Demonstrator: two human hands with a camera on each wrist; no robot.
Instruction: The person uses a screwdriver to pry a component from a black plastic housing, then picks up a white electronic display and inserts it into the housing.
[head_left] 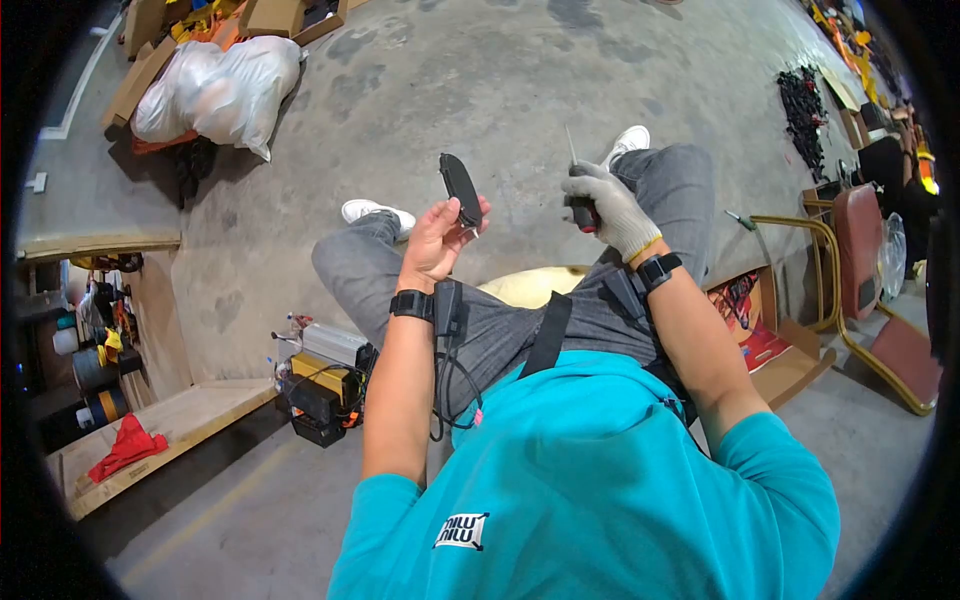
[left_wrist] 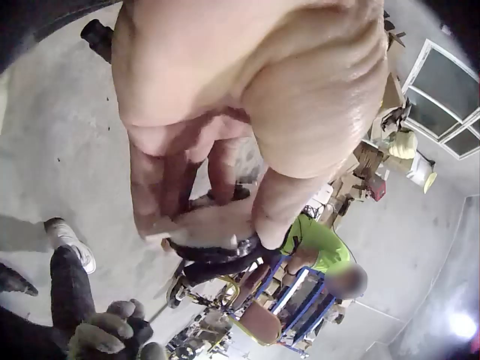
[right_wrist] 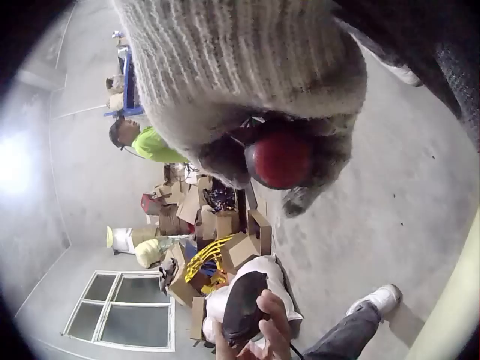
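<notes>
In the head view my bare left hand holds a long black plastic piece with rounded ends, tilted up between thumb and fingers. A small pale tip sticks out below it. The left wrist view shows the thumb and fingers closed round the piece, its glossy dark edge facing out. My right hand, in a grey knitted glove, grips a screwdriver with a black and red handle, its thin shaft pointing away from me. The handle's red end faces the right wrist camera. Both hands are apart, above my legs.
White bags and cardboard boxes stand at the far left. A wooden bench bears a red cloth, with a battery-like pack beside it. At right are a chair and an open box. Another person is in the background.
</notes>
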